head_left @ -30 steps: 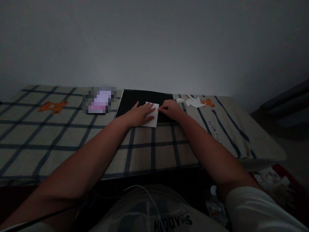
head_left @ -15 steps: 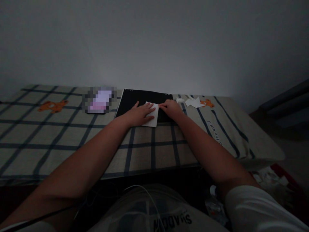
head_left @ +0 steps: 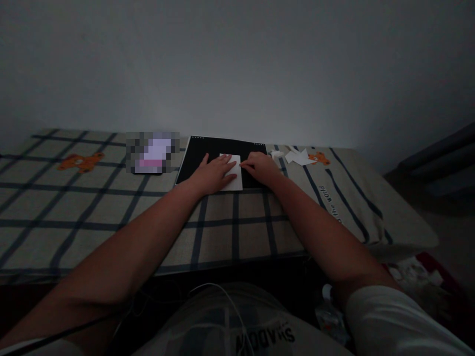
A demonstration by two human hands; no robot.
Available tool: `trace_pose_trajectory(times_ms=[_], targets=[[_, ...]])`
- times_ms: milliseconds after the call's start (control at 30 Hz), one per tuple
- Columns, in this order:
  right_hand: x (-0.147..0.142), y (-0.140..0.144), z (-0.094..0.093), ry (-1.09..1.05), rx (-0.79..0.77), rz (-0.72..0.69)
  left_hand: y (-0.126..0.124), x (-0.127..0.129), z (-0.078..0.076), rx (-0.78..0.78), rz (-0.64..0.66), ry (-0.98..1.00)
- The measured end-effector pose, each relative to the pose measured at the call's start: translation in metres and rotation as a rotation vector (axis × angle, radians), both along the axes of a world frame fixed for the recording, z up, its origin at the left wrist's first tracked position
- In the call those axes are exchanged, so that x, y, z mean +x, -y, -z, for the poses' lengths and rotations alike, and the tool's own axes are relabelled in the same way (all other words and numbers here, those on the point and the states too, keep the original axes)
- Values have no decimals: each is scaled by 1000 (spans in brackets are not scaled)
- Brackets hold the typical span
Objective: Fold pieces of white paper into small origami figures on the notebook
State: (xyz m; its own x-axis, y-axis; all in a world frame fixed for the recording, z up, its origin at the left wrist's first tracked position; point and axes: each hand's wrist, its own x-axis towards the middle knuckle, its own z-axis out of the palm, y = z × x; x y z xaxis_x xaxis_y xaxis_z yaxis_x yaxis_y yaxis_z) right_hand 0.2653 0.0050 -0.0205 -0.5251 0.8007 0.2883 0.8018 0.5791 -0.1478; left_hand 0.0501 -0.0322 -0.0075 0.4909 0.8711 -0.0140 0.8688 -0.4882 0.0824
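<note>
Matt white paper sheet [head_left: 234,179] under bare skin, lying on a flat black board [head_left: 217,151] with a dull, smooth face; beneath it soft woven checked cloth [head_left: 111,207]; near the cloth's far right corner, crisp white paper scraps [head_left: 299,157]

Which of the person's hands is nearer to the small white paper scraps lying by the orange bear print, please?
Right. The right hand rests at the folded white paper's right edge, just left of the paper scraps; the left hand lies farther left.
</note>
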Motion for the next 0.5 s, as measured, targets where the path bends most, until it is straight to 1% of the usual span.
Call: trace_pose_trajectory(times_ms=[200,300,500], targets=[[1,2,-2,-2,-3,-55,0,0,1,-3,-3,2],[1,4,-5,-6,-42,-76,-2,-1,3,10,-9,3],[3,7,-10,-27,-119,-181,-2,-2,4,17,-44,-4]])
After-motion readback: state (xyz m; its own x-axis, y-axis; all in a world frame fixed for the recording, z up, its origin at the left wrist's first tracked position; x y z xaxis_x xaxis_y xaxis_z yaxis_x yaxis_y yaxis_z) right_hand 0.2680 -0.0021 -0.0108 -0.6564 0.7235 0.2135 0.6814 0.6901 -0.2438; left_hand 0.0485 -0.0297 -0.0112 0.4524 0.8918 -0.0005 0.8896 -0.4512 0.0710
